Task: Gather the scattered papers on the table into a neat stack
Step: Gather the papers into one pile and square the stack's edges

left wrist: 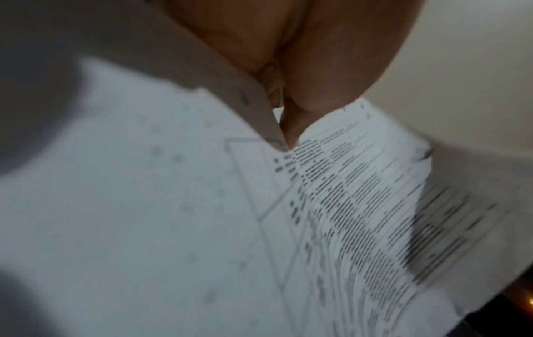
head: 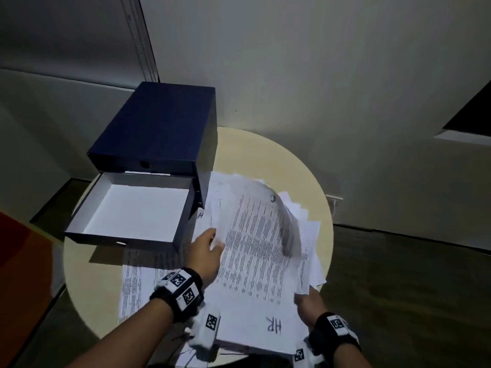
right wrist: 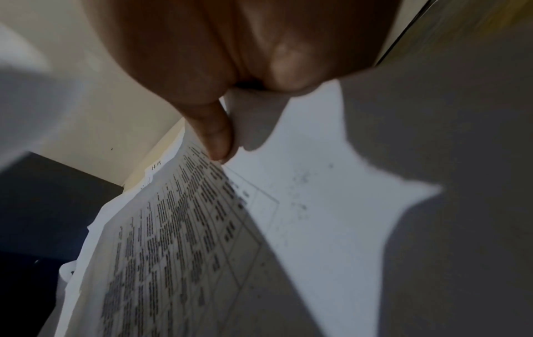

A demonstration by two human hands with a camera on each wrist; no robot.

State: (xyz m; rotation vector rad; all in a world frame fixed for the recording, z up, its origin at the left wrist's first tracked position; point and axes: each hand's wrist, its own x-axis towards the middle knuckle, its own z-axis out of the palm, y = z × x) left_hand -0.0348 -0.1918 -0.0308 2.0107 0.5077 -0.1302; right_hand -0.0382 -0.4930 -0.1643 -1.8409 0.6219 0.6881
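A bundle of printed white papers (head: 255,261) is lifted over the round table (head: 305,166), its top sheet marked "HR" and its far end curling and blurred. My left hand (head: 210,251) grips the bundle's left edge, with the thumb on top. My right hand (head: 305,301) pinches the right edge; in the right wrist view the thumb (right wrist: 216,136) presses on the printed sheet (right wrist: 179,228). The left wrist view shows my fingers (left wrist: 291,127) tucked between sheets (left wrist: 346,205). More papers (head: 305,229) lie fanned beneath on the right, and another sheet (head: 132,282) lies flat at the left.
A dark blue drawer box (head: 164,128) stands on the table's far left, its lower drawer (head: 138,208) pulled out and showing a white bottom. A wall rises behind the table. Dark floor (head: 398,288) lies to the right.
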